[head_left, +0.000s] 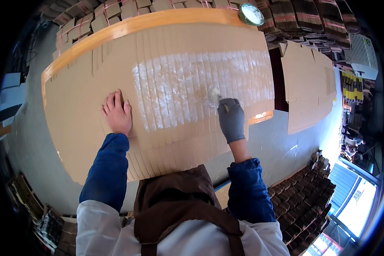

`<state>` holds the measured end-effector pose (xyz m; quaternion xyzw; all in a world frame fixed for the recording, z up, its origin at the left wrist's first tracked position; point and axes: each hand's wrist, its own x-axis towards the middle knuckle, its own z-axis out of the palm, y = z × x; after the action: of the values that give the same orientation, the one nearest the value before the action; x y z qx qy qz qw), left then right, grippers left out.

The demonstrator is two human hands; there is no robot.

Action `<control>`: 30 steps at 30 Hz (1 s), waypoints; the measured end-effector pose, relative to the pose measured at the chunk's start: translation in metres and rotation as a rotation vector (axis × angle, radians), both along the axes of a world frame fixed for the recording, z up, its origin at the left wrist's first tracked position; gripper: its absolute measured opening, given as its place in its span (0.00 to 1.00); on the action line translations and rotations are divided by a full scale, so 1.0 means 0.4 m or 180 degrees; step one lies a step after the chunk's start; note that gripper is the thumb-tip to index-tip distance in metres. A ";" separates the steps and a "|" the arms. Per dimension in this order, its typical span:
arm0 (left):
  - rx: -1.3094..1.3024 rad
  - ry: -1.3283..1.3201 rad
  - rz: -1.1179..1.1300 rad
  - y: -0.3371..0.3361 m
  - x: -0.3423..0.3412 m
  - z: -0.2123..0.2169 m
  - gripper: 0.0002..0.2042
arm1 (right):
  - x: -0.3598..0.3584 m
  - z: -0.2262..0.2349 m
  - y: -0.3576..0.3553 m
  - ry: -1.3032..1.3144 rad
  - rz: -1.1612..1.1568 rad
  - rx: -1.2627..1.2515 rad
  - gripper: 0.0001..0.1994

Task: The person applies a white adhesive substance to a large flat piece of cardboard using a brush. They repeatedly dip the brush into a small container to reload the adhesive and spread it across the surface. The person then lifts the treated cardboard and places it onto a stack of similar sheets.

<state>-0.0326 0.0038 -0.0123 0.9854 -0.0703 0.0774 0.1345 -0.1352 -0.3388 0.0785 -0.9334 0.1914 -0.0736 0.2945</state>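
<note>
My bare left hand [117, 114] lies on the brown cardboard [85, 81], palm down with its fingers apart. My right hand [231, 119], in a grey glove, is closed around the handle of a brush [216, 94]. The brush's pale bristles touch the cardboard, near the middle of a broad band of wet white paste [166, 87]. The band crosses many narrow parallel cardboard strips, overlapped like steps. My fist hides most of the handle. At the far right edge of the table stands a round green bowl [251, 15] with white paste in it.
The wooden tabletop [158, 18] shows along the far edge. Bundled cardboard [111, 12] lines the back, with darker stacks [301, 19] at the far right. More cardboard sheets [309, 85] lie right of the table. A tall brown stack [301, 205] stands on the floor at the near right.
</note>
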 end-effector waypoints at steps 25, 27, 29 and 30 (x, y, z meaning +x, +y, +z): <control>0.0066 0.0099 0.0036 -0.001 -0.009 0.024 0.24 | 0.007 0.076 0.176 0.0014 0.0429 0.0591 0.06; 0.0041 0.0063 0.0053 0.000 -0.006 0.013 0.24 | 0.034 0.067 0.236 -0.0186 0.0578 0.0787 0.05; -0.0009 0.0072 0.0046 0.003 -0.010 0.004 0.24 | 0.047 0.022 0.235 0.0100 0.0589 0.0696 0.05; -0.0047 0.0084 0.0052 0.005 -0.010 0.002 0.24 | 0.052 0.004 0.213 -0.0005 0.0525 0.0710 0.05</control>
<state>-0.0366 0.0059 -0.0115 0.9858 -0.0599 0.0660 0.1421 -0.1143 -0.2534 0.0801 -0.9074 0.1208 -0.0282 0.4016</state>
